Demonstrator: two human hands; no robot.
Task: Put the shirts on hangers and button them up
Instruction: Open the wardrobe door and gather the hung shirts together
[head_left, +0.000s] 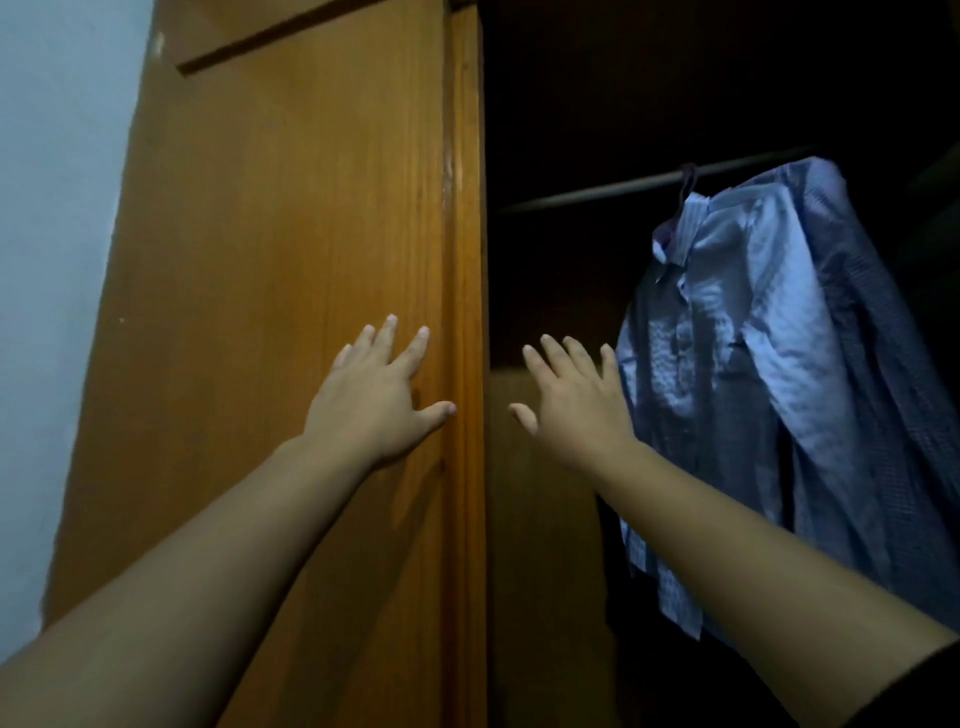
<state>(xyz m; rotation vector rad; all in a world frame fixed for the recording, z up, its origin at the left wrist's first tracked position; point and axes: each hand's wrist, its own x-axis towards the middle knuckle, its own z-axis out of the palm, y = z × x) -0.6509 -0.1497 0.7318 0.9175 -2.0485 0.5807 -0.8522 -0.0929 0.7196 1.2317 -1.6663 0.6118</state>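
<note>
Nearest to the camera, two bare forearms reach forward and upward. The left hand (374, 400) has its fingers straight and spread, and it lies against the wooden wardrobe door (291, 260), close to the door's right edge; it holds nothing. The right hand (576, 400) is also spread flat and empty, in front of the dark opening of the wardrobe. Just beside it, to the right, hangs the blue shirt (769, 374); whether the little finger touches the cloth cannot be told. Farther in, the shirt is on a hanger (688, 179) whose hook sits on the rail (597, 189), toward the rail's right end. The shirt seems light, soft and loose, so it will probably swing and fold when pulled. A good place to hold is the front placket under the collar, near the buttons.
</note>
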